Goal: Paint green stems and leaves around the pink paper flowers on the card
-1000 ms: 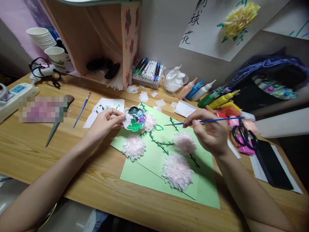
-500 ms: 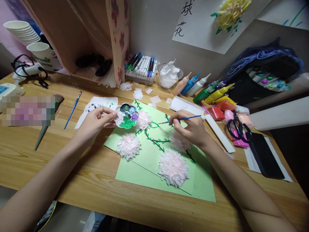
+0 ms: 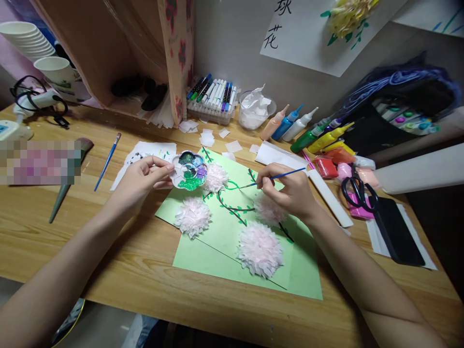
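Observation:
Between the thumb and fingers of my left hand (image 3: 149, 175) is a flower-shaped paint palette (image 3: 179, 180) with green, dark and purple paint, held above the far left of the green paper (image 3: 224, 256). My right hand (image 3: 284, 189) grips a thin blue paintbrush (image 3: 286, 175), its tip at a green leaf outline (image 3: 233, 187) on the paper. Pale pink tissue-paper flowers stand on the sheet: one front right (image 3: 260, 250), one left (image 3: 193, 217), one by the palette (image 3: 216, 177), and one partly behind my right hand (image 3: 268, 210). Dark painted stems with small green leaves run between them.
At right lie black scissors (image 3: 358, 193), a black phone (image 3: 395, 230) and clay packets (image 3: 325, 166). Paint bottles (image 3: 284, 124), a marker box (image 3: 212, 101) and a plastic bowl (image 3: 256, 111) line the back. Another blue brush (image 3: 108, 162) and a wide brush (image 3: 60, 203) lie left.
The brush tip has shifted slightly along the leaf outline, and my right hand is a touch farther right. The palette stays in my left hand; the whole view has moved a little.

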`<action>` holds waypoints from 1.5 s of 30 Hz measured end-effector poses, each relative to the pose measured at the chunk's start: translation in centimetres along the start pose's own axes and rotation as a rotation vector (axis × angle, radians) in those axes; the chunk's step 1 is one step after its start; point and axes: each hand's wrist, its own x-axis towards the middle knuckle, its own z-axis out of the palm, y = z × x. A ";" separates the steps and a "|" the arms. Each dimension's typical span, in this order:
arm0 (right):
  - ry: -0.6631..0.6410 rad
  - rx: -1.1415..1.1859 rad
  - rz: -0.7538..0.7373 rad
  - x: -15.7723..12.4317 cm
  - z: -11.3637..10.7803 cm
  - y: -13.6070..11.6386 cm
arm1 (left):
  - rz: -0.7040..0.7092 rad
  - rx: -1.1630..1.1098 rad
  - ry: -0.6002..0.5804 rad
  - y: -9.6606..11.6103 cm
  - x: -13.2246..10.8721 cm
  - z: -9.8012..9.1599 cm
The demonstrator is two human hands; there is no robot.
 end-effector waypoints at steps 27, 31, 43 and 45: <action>-0.005 -0.007 -0.007 0.0 0.1 0.2 | 0.000 -0.040 0.022 0.2 -0.1 0.1; 0.007 -0.016 -0.015 0.0 0.0 0.2 | -0.002 -0.047 0.017 0.2 -0.1 0.1; -0.018 -0.018 0.003 0.0 -0.1 0.1 | 0.002 -0.045 0.014 0.0 0.0 -0.1; -0.010 -0.016 0.006 0.0 -0.1 0.2 | 0.004 -0.046 0.013 0.0 0.1 -0.1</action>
